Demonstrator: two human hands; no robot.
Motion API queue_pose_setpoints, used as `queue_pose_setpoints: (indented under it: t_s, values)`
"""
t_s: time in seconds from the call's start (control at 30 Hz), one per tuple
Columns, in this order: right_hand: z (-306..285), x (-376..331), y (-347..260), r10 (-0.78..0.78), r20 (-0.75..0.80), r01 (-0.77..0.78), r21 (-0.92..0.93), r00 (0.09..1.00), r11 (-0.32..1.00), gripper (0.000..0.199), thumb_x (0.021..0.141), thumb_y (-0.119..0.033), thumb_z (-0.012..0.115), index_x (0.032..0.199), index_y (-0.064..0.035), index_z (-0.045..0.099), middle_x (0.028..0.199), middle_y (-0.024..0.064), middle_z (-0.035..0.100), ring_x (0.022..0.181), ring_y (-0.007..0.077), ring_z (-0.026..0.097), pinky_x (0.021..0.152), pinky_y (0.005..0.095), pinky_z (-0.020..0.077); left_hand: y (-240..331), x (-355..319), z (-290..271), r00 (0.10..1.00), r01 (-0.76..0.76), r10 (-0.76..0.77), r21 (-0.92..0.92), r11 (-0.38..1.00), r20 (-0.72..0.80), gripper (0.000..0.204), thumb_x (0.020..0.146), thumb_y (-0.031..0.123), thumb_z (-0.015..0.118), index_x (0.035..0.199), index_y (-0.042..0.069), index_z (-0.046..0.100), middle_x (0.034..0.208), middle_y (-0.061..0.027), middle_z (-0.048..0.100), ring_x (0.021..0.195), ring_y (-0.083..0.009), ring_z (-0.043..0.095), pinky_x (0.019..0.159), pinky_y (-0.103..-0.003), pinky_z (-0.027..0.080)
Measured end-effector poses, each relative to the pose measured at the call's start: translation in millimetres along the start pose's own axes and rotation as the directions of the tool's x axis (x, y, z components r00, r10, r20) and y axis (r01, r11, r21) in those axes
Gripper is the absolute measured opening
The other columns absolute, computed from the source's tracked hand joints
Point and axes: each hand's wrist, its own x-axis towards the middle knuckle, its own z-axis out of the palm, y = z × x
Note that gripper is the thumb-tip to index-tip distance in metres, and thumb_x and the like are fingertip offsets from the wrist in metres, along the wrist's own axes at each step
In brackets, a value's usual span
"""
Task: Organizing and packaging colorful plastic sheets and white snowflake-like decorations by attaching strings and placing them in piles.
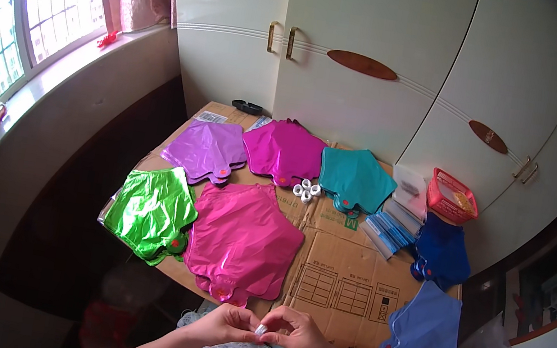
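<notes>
Close to my lap, at the near edge of the cardboard, my left hand (pixel 230 324) and my right hand (pixel 294 331) meet fingertip to fingertip. Between them they pinch a small white object (pixel 261 330), too small and covered to name surely. Straight ahead lies a stack of flat magenta foil balloons (pixel 245 238), its lower tip near my left hand. Beyond it, several small white rolls (pixel 306 191) with open centres sit in a cluster.
More flat foil balloon stacks ring the cardboard (pixel 345 257): green (pixel 150 212), lilac (pixel 206 150), purple (pixel 284 149), teal (pixel 356 179), dark blue (pixel 443 250), light blue (pixel 425 328). Blue packets (pixel 389 233) and a red basket (pixel 453 196) stand right. White cabinets (pixel 369 13) rise behind.
</notes>
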Motion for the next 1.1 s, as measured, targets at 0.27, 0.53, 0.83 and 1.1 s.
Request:
queue_pose_setpoints:
  t_s: [0.27,0.53,0.83,1.1]
  values:
    - [-14,-4,1,0.238,0.033,-0.24,0.188,0.971,0.952,0.018,0.079,-0.004,0.069,0.094,-0.001,0.059,0.086,0.0039,0.061,0.081,0.0109,0.06,0.073,0.0232,0.0481,7,16,8,0.985,-0.107,0.115,-0.067,0.992,0.13,0.024,0.084,-0.006,0.06,0.094,0.002,0.04,0.088,-0.0064,0.06,0.088,-0.012,0.062,0.074,-0.024,0.05]
    - [-26,10,-22,0.09,0.048,-0.066,-0.367,0.995,0.928,0.012,0.081,-0.009,0.068,0.088,-0.0002,0.064,0.082,0.0032,0.063,0.074,0.0085,0.058,0.067,0.0223,0.046,10,18,3,0.997,-0.075,0.078,0.083,0.994,-0.028,0.032,0.079,-0.007,0.064,0.093,0.006,0.039,0.086,-0.0057,0.058,0.087,-0.0128,0.061,0.072,-0.024,0.049]
    - [-71,54,0,-0.162,-0.235,-0.003,-0.575,0.958,0.818,0.008,0.076,-0.009,0.072,0.08,-0.0058,0.066,0.076,0.005,0.063,0.069,0.0136,0.061,0.062,0.0273,0.0473,17,20,-12,0.794,-0.403,0.471,0.249,0.881,-0.385,0.017,0.076,-0.008,0.065,0.085,0.002,0.053,0.099,-0.0124,0.064,0.087,-0.0133,0.061,0.077,-0.026,0.049]
    - [-183,155,52,-0.533,-0.33,-0.144,-0.922,0.779,0.36,0.01,0.076,-0.015,0.067,0.076,-0.0063,0.063,0.082,0.01,0.06,0.076,0.0299,0.06,0.063,0.0392,0.0483,10,-8,-13,0.679,-0.562,0.581,0.193,0.805,-0.448,0.015,0.075,-0.012,0.06,0.08,0.0,0.053,0.09,-0.0146,0.062,0.087,-0.019,0.06,0.079,-0.032,0.049]
